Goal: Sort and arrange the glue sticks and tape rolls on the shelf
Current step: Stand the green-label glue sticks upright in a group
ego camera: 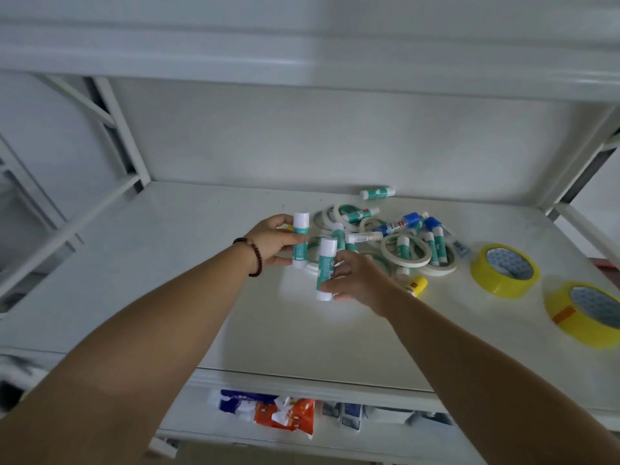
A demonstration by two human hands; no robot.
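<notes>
My left hand (272,242) grips an upright teal-and-white glue stick (300,226) at the pile's left edge. My right hand (359,280) holds a second teal-and-white glue stick (325,263), also upright, just in front of it. Behind both hands lies a mixed pile: several teal glue sticks (404,248), blue-capped glue tubes (401,223) and thin white tape rolls (407,260). One glue stick (377,193) lies alone by the back wall. A small yellow glue stick (417,284) lies right of my right wrist. Two wide yellow tape rolls (503,286) (577,325) sit on the right.
The white shelf board (167,280) stretches bare to the left and front of the pile. An upper shelf (302,62) hangs overhead. White frame posts (120,135) stand at both sides. Coloured packets (285,414) lie on the shelf below.
</notes>
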